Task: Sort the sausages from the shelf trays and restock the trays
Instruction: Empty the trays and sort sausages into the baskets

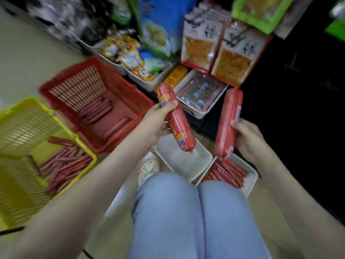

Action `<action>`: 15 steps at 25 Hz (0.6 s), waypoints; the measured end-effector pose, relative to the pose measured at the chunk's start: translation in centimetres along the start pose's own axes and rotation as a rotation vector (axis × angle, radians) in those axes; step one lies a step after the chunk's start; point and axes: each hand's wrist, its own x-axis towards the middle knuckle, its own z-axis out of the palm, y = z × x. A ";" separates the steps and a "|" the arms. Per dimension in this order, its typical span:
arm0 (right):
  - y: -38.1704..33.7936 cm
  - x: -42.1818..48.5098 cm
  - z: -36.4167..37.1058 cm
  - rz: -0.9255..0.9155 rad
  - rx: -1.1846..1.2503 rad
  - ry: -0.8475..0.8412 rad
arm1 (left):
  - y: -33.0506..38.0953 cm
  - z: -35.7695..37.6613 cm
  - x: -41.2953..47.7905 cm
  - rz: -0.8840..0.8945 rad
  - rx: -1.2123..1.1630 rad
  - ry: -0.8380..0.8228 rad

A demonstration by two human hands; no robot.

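Two fat ones are held over the near white tray (186,165): left hand (155,126) curled round the labelled sausage (176,118), right hand (246,139) round the plain sausage (227,124); restocking looks barely begun

Glossy plastic-wrapped sausages (175,116); slatted plastic baskets (89,85)

Text log | left sausage (176,118): yellow "中王" near lower end, other print blurred | shelf packs (237,53): black brush characters, illegible
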 end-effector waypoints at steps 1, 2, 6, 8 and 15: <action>-2.2 -0.6 1.8 -0.045 0.027 -0.057 | 1.0 -0.9 -1.5 0.021 -0.038 0.023; -3.9 -1.1 3.9 -0.079 0.041 -0.119 | 1.9 -2.1 -3.1 0.042 -0.074 0.045; -5.7 -2.1 12.6 -0.133 -0.128 -0.320 | 3.6 -8.4 -7.9 0.059 -0.191 0.155; -4.7 -1.8 17.3 -0.200 -0.293 -0.363 | 3.6 -13.3 -9.7 0.065 -0.250 0.251; 2.2 7.8 29.8 -0.595 -1.129 -0.657 | 0.5 -28.3 -7.6 -0.012 -0.477 0.617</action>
